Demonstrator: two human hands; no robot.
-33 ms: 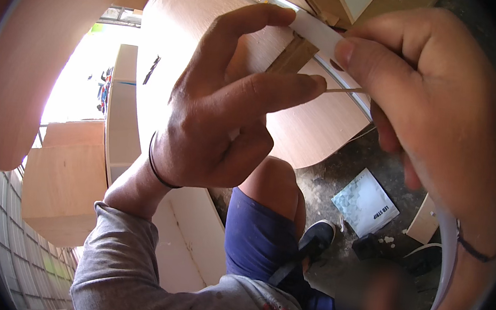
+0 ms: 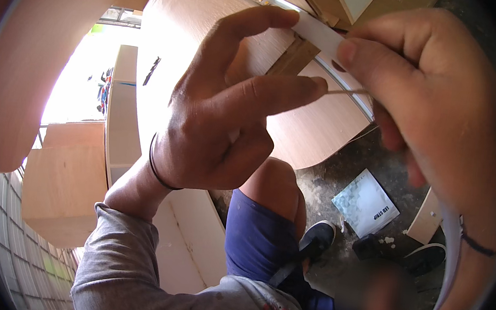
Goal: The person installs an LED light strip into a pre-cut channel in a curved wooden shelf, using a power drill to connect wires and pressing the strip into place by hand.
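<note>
Both hands are raised close to the camera. A flat white strip point(image 2: 320, 34) runs between them, then curves down past my right wrist toward the lower right. My left hand point(image 2: 221, 123) pinches the strip's end with its fingertips. A black band circles its wrist. My right hand point(image 2: 440, 113) presses its thumb on the strip just to the right. A thin pale strand point(image 2: 348, 93) stretches from a left fingertip to my right hand. Behind the hands lies a light wooden panel point(image 2: 169, 42) with a curved edge.
Below are my bare knee point(image 2: 272, 186) and blue shorts, and dark shoes point(image 2: 317, 238) on a rough concrete floor. A flat grey-white packet point(image 2: 364, 203) lies on the floor. Light wooden cabinet boxes point(image 2: 65, 186) stand at the left, beside a bright opening.
</note>
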